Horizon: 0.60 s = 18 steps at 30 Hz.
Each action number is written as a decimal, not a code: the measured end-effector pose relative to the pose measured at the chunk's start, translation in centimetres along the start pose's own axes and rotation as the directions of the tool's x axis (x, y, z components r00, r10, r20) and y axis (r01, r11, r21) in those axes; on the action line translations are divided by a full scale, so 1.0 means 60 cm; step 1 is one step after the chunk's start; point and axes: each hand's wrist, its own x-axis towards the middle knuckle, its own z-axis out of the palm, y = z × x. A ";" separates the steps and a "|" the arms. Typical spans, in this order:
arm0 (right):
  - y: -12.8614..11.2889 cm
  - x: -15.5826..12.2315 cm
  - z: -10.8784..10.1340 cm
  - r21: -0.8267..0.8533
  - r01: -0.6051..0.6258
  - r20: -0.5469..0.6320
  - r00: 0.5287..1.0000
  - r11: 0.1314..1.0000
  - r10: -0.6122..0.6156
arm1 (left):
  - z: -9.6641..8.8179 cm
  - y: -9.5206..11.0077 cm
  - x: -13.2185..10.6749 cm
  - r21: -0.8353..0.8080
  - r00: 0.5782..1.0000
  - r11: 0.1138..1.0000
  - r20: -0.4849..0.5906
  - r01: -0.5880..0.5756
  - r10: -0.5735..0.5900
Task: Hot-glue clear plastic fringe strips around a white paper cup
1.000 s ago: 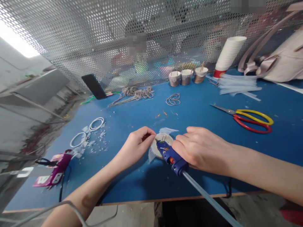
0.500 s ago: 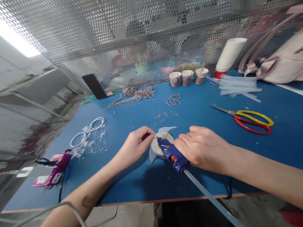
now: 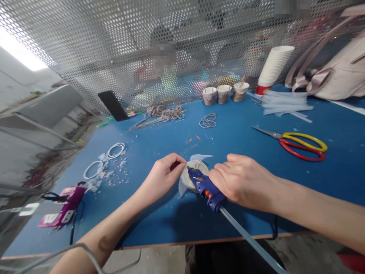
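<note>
- Your left fingertips sit just beside the nozzle of the blue plastic glue gun (image 3: 210,191); a small slip of either hand could, I judge, bring a hot tip or glue onto your skin.
- The long translucent glue stick (image 3: 251,239) juts out behind the gun past the table's front edge; a knock against your lap or arm could swing the nozzle off its spot.
- The round, pale grey piece (image 3: 186,179) lies on the blue tabletop (image 3: 154,224) between your hands, under the nozzle, with translucent pleated wings (image 3: 201,156) fanning from it; uneven pressure might make it skid or crease a wing.
- Your right hand (image 3: 242,180) is curled firmly around the glue gun; its trigger finger is hidden.
- Your left hand (image 3: 169,173) has thumb and forefinger drawn narrow at the round piece's rim; you cannot tell from here whether they pinch anything.
</note>
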 end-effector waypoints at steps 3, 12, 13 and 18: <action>0.000 -0.003 0.000 -0.050 -0.021 -0.025 0.999 0.999 0.020 | -0.001 0.001 0.001 -0.008 1.000 1.000 -0.001 -0.006 0.006; -0.006 -0.002 0.005 0.004 0.014 -0.060 0.998 1.000 -0.013 | 0.003 0.000 0.002 -0.009 1.000 1.000 0.003 -0.014 0.014; -0.006 -0.002 0.007 0.013 0.021 -0.059 0.998 1.000 -0.020 | 0.003 0.000 0.002 -0.011 1.000 1.000 0.005 -0.015 0.015; -0.005 -0.005 0.007 0.011 0.025 -0.068 0.997 1.000 -0.025 | 0.004 -0.002 0.000 -0.012 1.000 1.000 0.012 -0.021 0.021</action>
